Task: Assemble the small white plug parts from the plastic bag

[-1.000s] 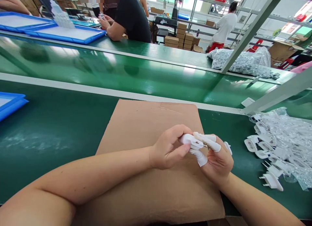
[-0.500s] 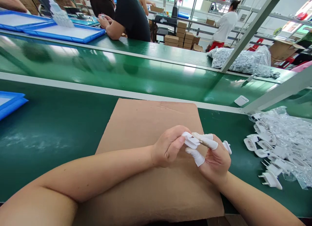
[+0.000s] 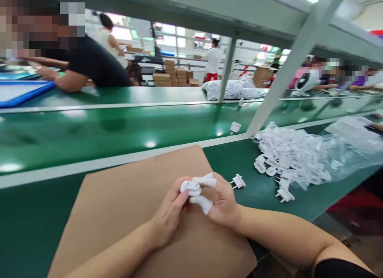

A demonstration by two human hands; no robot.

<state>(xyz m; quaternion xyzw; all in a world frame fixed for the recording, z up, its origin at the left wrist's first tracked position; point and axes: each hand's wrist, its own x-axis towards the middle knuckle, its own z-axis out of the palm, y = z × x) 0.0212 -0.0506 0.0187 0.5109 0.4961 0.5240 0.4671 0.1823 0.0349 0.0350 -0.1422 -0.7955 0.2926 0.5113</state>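
Both my hands meet over a brown cardboard sheet (image 3: 119, 198) on the green bench. My left hand (image 3: 169, 212) pinches a small white plastic plug part (image 3: 189, 187) from the left. My right hand (image 3: 223, 204), with white finger cots on thumb and forefinger, grips the same part from the right. Another white plug part (image 3: 238, 181) with two prongs lies on the green surface just right of my right hand.
A heap of white plug parts (image 3: 281, 162) spills from clear plastic bags (image 3: 338, 150) at the right. A grey frame post (image 3: 287, 66) rises beside it. A shiny green conveyor (image 3: 119, 126) runs behind. A person in black leans near a blue tray (image 3: 20, 92) opposite.
The view has swung up and to the right, so my hands sit lower and further left in frame. Both hands still hold the white part between them.
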